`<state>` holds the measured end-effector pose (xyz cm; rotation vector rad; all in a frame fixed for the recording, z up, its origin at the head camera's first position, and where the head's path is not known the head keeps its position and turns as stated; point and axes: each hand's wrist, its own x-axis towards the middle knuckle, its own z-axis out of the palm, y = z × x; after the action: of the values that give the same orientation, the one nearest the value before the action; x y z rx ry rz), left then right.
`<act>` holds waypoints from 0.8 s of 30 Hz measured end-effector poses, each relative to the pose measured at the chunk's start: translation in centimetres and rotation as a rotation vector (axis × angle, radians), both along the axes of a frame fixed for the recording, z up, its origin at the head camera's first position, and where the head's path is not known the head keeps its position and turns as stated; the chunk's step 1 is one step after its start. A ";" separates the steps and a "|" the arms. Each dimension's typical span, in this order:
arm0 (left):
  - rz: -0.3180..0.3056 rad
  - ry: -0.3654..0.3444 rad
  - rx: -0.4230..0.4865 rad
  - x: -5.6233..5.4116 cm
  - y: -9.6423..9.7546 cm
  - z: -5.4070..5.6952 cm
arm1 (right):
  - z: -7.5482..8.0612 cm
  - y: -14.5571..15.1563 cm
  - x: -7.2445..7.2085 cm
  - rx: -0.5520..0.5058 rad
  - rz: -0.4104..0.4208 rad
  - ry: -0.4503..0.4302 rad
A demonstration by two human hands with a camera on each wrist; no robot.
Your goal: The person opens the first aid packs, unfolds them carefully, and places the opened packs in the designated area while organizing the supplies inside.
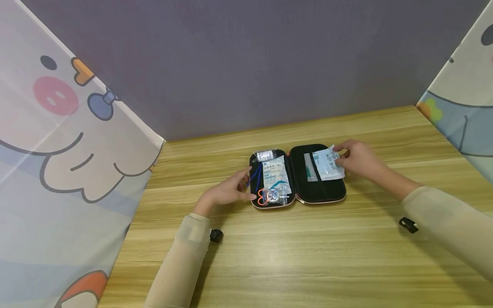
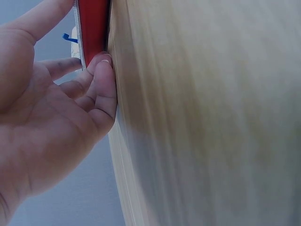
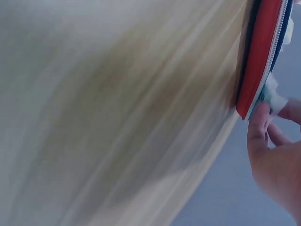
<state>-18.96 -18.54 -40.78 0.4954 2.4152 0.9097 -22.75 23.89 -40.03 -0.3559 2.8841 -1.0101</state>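
A first-aid case point(image 1: 327, 194) lies unfolded on the table, black inside with a red zippered outside point(image 2: 94, 30). My right hand point(image 1: 360, 158) pinches a white packet point(image 1: 328, 167) with blue-green print at the right half, beside a black strap. A smaller flat packet point(image 1: 309, 167) lies left of that strap. My left hand point(image 1: 227, 190) touches the case's left edge; its lower fingers are bent against the red side. The left half holds a printed white packet point(image 1: 273, 170), a labelled roll-like item point(image 1: 264, 155), blue tweezers point(image 1: 258, 176), orange-handled scissors point(image 1: 260, 197) and a bagged round item point(image 1: 273, 196).
The wood-grain table point(image 1: 277, 256) stretches in front of the case. A grey panel point(image 1: 246, 64) rises behind it, and cartoon-printed cloths point(image 1: 96, 149) stand at both sides. Black wrist devices point(image 1: 216, 235) show at both sleeves.
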 end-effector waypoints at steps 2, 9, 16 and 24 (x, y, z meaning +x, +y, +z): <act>0.003 -0.005 0.005 0.0 0.0 0.0 | -0.3 -0.1 -0.2 -0.043 0.000 -0.053; 0.005 -0.005 0.008 -0.1 0.0 -0.2 | -0.8 0.0 -0.6 -0.078 0.005 -0.117; 0.004 -0.003 0.007 -0.1 0.0 -0.1 | -0.9 -0.2 -0.6 -0.053 0.050 -0.080; 0.004 0.003 0.012 -0.2 0.0 -0.2 | -1.2 0.1 -0.4 0.029 0.127 -0.043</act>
<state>-19.11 -18.55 -40.93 0.4974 2.4156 0.9259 -23.19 23.95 -41.24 -0.5009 2.7943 -0.9423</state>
